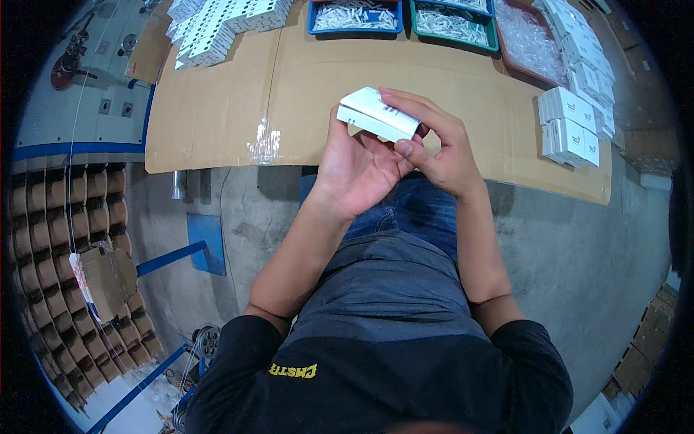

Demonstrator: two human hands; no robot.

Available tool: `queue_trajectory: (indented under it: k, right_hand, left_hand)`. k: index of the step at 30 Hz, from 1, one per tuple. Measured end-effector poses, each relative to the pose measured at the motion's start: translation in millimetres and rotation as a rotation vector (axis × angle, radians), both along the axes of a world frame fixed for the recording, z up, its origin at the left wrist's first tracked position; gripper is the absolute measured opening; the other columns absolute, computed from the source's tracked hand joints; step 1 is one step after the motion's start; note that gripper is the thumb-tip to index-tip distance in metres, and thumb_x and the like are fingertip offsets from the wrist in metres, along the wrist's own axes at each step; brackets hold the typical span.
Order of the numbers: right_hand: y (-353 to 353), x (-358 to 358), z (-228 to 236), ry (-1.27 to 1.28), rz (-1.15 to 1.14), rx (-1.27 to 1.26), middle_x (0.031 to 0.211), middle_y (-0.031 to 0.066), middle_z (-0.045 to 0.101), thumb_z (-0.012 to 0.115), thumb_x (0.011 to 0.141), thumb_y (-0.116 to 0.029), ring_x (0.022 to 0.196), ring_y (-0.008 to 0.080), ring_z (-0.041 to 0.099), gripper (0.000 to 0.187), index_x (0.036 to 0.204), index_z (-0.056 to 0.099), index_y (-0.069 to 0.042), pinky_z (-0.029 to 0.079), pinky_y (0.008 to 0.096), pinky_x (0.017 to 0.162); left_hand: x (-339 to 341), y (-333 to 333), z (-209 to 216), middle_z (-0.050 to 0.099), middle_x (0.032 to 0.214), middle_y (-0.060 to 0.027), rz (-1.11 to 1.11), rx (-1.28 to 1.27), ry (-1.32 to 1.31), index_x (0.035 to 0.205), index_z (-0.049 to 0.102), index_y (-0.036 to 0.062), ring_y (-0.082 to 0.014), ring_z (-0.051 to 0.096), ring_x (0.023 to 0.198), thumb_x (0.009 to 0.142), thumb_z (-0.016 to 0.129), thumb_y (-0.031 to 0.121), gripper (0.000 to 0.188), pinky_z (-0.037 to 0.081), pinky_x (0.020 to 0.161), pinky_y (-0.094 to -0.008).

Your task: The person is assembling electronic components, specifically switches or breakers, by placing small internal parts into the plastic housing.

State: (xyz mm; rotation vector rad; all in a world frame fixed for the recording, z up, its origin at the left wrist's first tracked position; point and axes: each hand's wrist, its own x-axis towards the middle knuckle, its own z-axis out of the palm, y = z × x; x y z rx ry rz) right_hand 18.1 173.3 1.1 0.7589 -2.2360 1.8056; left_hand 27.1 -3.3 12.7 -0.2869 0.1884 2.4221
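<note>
A small white carton (377, 114) is held above the near edge of the cardboard-covered table, one long flap or panel standing slightly apart from its body. My left hand (353, 170) cups it from below and the left, palm turned up. On the right end, my right hand (450, 148) grips the carton, fingers over the top and thumb at the lower edge. Its inside cannot be seen from here.
A blue tray (354, 33) and a green tray (455, 45) hold small white pieces. A reddish bin (531, 78) contains clear plastic. White cartons stand stacked at the right (571, 119) and far left (224, 29). Cardboard dividers (50, 246) lie left of the table (217, 116).
</note>
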Motion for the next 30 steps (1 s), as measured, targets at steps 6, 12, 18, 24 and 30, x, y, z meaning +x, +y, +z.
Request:
queue_trajectory:
  k: [6, 12, 18, 24, 30]
  right_hand:
    - [9, 0, 10, 0.014, 0.043, -0.026, 0.132, 0.0131, 0.067, 0.067, 0.087, -0.012, 0.103, 0.0191, 0.067, 0.041, 0.127, 0.069, -0.007, 0.052, 0.0267, 0.079]
    - [3, -4, 0, 0.152, -0.023, 0.000, 0.120, 0.0150, 0.073, 0.064, 0.086, -0.004, 0.104, 0.0264, 0.071, 0.036, 0.121, 0.072, -0.005, 0.054, 0.0377, 0.095]
    - [-15, 4, 0, 0.112, -0.096, 0.084, 0.117, 0.0144, 0.074, 0.071, 0.086, -0.009, 0.100, 0.0306, 0.073, 0.032, 0.117, 0.072, -0.004, 0.055, 0.0406, 0.097]
    - [-25, 8, 3, 0.002, -0.100, 0.183, 0.113, 0.0172, 0.073, 0.072, 0.086, -0.013, 0.107, 0.0349, 0.071, 0.034, 0.119, 0.071, -0.003, 0.056, 0.0419, 0.093]
    - [-32, 4, 3, 0.322, -0.134, 0.229, 0.125, 0.0215, 0.067, 0.067, 0.086, -0.009, 0.124, 0.0392, 0.061, 0.046, 0.130, 0.063, 0.001, 0.052, 0.0411, 0.102]
  left_hand:
    - [1, -2, -2, 0.061, 0.129, -0.0151, -0.108, 0.012, 0.054, 0.139, 0.050, 0.0109, -0.0302, 0.061, 0.118, 0.103, 0.027, 0.065, 0.069, 0.052, 0.098, -0.0483]
    - [-1, -1, 2, 0.060, 0.128, -0.0109, 0.003, -0.170, 0.027, 0.136, 0.051, 0.0104, -0.0282, 0.062, 0.114, 0.104, 0.025, 0.064, 0.068, 0.052, 0.098, -0.0471]
    - [-7, 2, -10, 0.062, 0.121, -0.0094, 0.235, -0.555, 0.025, 0.126, 0.055, 0.0115, -0.0244, 0.063, 0.110, 0.105, 0.025, 0.064, 0.064, 0.054, 0.093, -0.0433]
    - [10, 27, -4, 0.058, 0.126, -0.0029, 0.418, -0.797, 0.117, 0.139, 0.048, 0.0165, -0.0161, 0.057, 0.116, 0.103, 0.038, 0.065, 0.061, 0.049, 0.096, -0.0347]
    - [8, 32, 0, 0.054, 0.131, -0.0029, 0.495, -0.712, 0.118, 0.146, 0.043, 0.0171, -0.0164, 0.054, 0.121, 0.102, 0.047, 0.058, 0.060, 0.044, 0.103, -0.0344]
